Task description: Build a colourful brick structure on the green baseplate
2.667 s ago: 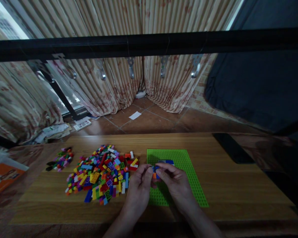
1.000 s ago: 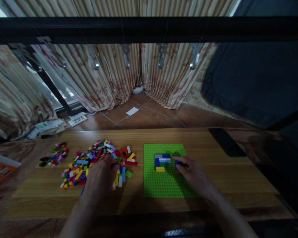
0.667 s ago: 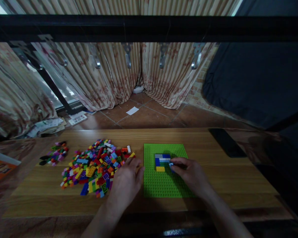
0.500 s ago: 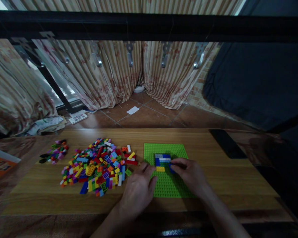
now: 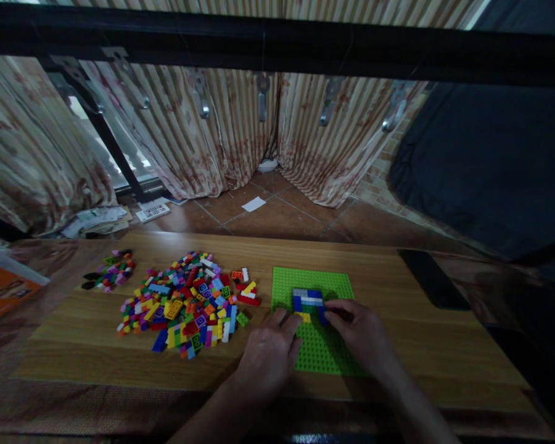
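Note:
A green studded baseplate (image 5: 324,357) lies on the table under my hands. Blue, white and grey toy bricks (image 5: 308,297) form a small block on it, with a yellow brick (image 5: 304,317) at the block's lower left. My right hand (image 5: 361,333) pinches a blue brick (image 5: 322,317) against the block's right side; its fingers partly cover that brick. My left hand (image 5: 271,348) rests over the plate's left edge, its thumb apart from the fingers. Its fingertips reach the left end of the yellow brick and hide part of it.
A large pile of mixed bricks (image 5: 180,308) spreads left of the plate, with a smaller heap (image 5: 115,271) beyond it. A black phone-like slab (image 5: 432,279) lies at the table's right. An orange-and-white box (image 5: 12,287) stands at far left. A dark bar with metal hooks (image 5: 262,98) crosses above.
The camera view has turned slightly, shifting the scene to the right. My left fingertips have moved a little closer over the yellow brick. My right hand keeps its pinch on the blue brick.

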Demonstrator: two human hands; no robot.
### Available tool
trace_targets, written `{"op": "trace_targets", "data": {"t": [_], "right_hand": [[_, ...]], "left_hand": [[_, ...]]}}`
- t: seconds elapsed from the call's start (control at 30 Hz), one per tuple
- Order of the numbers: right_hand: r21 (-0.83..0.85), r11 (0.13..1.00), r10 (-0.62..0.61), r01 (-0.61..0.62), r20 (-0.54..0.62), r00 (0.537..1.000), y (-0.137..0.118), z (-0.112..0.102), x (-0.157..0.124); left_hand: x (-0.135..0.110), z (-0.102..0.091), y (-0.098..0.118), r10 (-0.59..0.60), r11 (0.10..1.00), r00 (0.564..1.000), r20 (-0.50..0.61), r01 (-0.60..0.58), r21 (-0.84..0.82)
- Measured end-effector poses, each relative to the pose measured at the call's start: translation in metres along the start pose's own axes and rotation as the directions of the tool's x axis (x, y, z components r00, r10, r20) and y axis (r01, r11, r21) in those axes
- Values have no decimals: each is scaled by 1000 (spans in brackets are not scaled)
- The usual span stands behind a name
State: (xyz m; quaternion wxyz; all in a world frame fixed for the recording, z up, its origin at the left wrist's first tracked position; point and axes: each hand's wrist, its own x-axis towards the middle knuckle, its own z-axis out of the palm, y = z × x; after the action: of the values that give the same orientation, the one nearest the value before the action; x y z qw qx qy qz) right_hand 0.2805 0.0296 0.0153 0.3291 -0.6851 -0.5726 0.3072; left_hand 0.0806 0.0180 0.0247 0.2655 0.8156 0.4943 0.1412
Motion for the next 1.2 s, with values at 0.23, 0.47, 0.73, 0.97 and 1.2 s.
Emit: {"op": "trace_targets", "data": {"t": [0.23,0.47,0.73,0.97,1.2], "right_hand": [[-40,996,-79,82,72,994,-1,0,-4],[-122,984,-126,132,57,990,-1,4,-5],[-126,983,-126,136,83,989,0,6,-4],[-118,985,-119,127,67,991,1,8,-2],[-77,990,-114,117,41,993,1,7,0]], "left_hand": [[0,0,-2,4,1000,1000,6,-4,-12],[0,-1,-1,-1,1000,1000,16,1,-8],[-1,1,-3,-5,1000,1000,7,5,-13],[0,0,-2,-2,1000,1000,27,2,6],[1,0,-2,0,1000,999,33,-1,21]]}}
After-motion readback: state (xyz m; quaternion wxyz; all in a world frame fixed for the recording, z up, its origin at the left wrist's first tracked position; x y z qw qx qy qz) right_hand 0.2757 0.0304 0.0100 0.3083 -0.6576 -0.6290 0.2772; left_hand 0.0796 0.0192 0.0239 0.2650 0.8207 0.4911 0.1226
